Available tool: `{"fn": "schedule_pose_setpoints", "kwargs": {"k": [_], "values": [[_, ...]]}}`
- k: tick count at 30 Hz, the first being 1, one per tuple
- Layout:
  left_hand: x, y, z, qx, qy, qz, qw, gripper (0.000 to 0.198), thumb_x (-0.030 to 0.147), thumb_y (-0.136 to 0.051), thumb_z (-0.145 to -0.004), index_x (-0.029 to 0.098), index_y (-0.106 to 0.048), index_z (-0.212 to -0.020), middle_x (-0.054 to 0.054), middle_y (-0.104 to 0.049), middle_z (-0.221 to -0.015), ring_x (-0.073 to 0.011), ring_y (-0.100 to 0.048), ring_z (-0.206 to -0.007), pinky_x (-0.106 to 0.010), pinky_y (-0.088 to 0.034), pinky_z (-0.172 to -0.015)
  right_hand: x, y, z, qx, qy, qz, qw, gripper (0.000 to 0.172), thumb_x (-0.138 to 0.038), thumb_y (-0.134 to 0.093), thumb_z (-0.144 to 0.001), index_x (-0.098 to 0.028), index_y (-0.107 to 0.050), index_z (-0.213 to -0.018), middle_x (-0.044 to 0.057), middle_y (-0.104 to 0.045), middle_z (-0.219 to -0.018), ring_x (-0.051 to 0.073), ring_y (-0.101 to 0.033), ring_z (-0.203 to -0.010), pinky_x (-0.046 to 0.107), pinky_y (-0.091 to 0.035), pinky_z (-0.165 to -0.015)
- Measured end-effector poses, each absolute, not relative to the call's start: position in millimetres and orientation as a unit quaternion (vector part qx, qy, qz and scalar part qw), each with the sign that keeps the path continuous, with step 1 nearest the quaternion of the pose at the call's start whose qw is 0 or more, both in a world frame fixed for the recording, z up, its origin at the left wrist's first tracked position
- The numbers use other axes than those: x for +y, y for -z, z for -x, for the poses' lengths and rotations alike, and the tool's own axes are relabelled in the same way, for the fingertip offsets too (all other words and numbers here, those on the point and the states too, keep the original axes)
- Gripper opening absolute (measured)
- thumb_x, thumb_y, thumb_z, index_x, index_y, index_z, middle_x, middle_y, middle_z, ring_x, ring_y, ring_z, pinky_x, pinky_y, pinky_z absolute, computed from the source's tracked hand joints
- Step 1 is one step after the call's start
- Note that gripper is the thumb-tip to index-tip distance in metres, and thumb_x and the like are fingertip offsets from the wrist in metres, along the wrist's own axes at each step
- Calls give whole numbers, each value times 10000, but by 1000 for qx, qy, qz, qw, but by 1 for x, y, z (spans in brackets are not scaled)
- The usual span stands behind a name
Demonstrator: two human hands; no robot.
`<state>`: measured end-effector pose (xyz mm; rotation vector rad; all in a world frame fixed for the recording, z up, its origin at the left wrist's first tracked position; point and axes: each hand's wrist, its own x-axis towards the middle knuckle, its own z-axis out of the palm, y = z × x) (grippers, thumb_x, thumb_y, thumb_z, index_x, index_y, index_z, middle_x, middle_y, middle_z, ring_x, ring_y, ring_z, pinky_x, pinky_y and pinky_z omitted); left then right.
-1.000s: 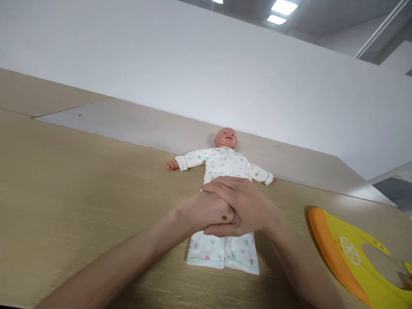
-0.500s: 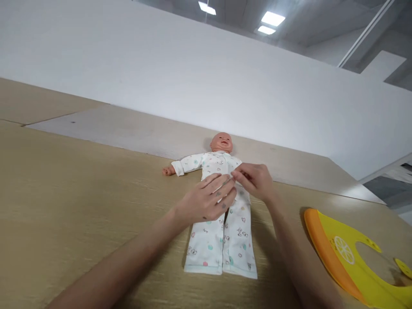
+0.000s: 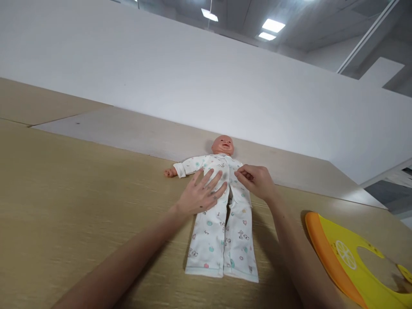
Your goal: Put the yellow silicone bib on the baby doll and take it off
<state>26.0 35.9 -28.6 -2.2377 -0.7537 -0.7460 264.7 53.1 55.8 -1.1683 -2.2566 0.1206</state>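
Note:
A baby doll (image 3: pixel 222 145) lies face up on the wooden table (image 3: pixel 80 189), dressed in a white printed sleepsuit (image 3: pixel 222 231) that is parted down the lower front. My left hand (image 3: pixel 200 194) lies flat and open on the doll's belly, fingers spread toward its chest. My right hand (image 3: pixel 255 181) is closed in a pinch on the right edge of the sleepsuit's front opening at chest height. The doll's right arm (image 3: pixel 180 169) stretches out to the left; its other arm is hidden behind my right hand.
A yellow silicone bib with an orange pocket rim (image 3: pixel 344 257) lies on the table at the lower right. A white partition wall (image 3: pixel 193 81) rises just behind the doll's head. A paler board (image 3: pixel 122 133) adjoins the table at the back.
A second ago my hands were stacked on the doll's middle. They have separated and moved up to the chest; the left has flattened and spread, the right pinches the garment edge.

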Motion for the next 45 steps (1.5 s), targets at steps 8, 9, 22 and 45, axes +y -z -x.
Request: {"fn": "schedule_pose_setpoints", "kwargs": {"k": [8,9,22,45], "values": [[52,51,-5,-390,263,805,361,284,198,-516,-946,189,-636,-1203,-125,-701,-1215,-244,-670,-1020,-473,-486,-990,62,-39,-266,-844,-48,477,242,304,-373,-498,-924,-151,-618,-753,7,-591,-629,83,-441,-557,227,-304,-604],[52,52,-4,-398,262,807,350,263,192,-514,-946,172,-653,-1168,-133,-711,-1173,-251,-668,-1004,-478,-489,-978,63,-37,-265,-844,-51,480,234,297,-365,-498,-920,-152,-618,-751,5,-589,-630,83,-445,-561,226,-302,-609],[49,51,2,-443,235,814,294,329,81,-469,-912,196,-706,-1109,-145,-706,-1162,-275,-651,-1054,-526,-515,-991,65,-31,-262,-849,-55,476,220,297,-352,-490,-920,-159,-595,-720,-7,-547,-602,88,-407,-557,232,-293,-617],[47,45,-7,-545,107,823,123,332,194,-351,-977,120,-643,-1117,-167,-709,-1007,-310,-671,-864,-317,-343,-593,-95,-22,-565,-441,-42,869,220,420,-485,-539,-686,-131,-681,-861,128,-711,-855,259,-656,-778,341,-503,-661]]}}
